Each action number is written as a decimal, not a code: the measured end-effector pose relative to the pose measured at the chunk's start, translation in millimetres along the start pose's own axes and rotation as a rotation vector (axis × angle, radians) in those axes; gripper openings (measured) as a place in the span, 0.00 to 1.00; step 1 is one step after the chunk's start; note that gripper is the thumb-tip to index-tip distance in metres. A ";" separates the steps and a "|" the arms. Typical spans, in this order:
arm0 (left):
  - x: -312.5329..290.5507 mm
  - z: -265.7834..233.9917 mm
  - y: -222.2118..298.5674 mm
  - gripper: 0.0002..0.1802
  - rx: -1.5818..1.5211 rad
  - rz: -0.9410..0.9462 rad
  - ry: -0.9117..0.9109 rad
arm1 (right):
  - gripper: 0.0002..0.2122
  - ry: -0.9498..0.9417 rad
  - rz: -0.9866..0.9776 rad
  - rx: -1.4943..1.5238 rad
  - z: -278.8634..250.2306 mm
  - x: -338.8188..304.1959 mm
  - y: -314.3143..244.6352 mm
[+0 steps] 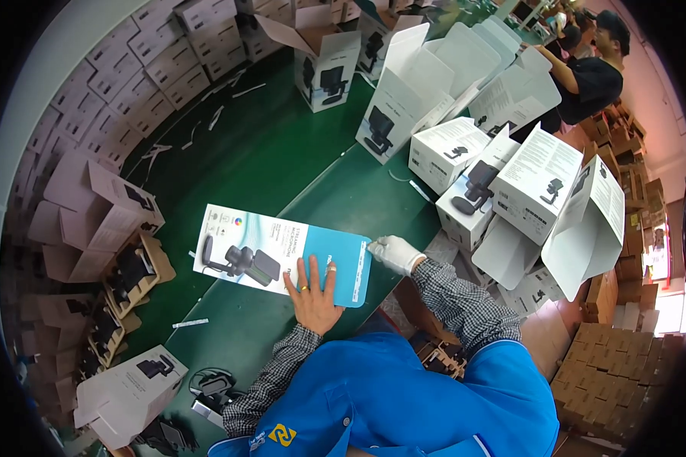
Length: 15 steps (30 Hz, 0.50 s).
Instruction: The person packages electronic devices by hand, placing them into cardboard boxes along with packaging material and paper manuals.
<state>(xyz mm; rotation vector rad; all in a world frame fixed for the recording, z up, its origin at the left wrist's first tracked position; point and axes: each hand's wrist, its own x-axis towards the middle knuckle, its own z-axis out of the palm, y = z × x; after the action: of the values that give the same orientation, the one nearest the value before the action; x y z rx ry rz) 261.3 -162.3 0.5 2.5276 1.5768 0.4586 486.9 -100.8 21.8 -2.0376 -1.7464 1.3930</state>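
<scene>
The left hand [315, 301] is resting, fingers spread, on the carton [270, 236] beneath it; the gloved right hand [395, 254] is touching its blue end [348, 263], though I can't tell whether it's pinching.

Blue-and-white carton [291, 245] under left grip [315, 303], right grip [397, 255] at edge

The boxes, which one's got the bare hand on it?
The box with the bright blue end: the bare left hand rests on it, gloved right hand at its edge. Neither hand touches the other boxes.
</scene>
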 end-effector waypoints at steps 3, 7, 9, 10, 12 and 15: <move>0.4 0.9 -2.3 0.39 -0.005 -0.007 0.028 | 0.19 0.026 0.058 -0.001 4.5 -4.0 -19.2; 1.4 3.2 -0.6 0.39 -0.015 -0.006 0.053 | 0.21 0.061 0.128 -0.033 -2.6 -22.7 -47.2; 0.2 2.5 1.0 0.38 -0.007 -0.010 0.045 | 0.23 0.062 0.135 -0.096 -9.6 -34.9 -59.7; 0.2 2.1 1.7 0.37 -0.004 -0.011 0.041 | 0.23 0.063 0.139 -0.127 -12.3 -39.6 -63.0; 1.1 1.9 2.5 0.37 -0.001 -0.007 0.037 | 0.24 0.113 0.130 -0.128 -16.6 -49.4 -63.1; 1.6 1.2 2.1 0.37 0.011 -0.011 0.028 | 0.24 0.253 0.095 -0.140 -20.5 -59.2 -59.6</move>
<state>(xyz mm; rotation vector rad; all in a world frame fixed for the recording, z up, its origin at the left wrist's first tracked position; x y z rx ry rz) 264.2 -161.8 0.3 2.5299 1.6070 0.4880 463.2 -121.1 102.4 -2.2798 -1.7013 1.0048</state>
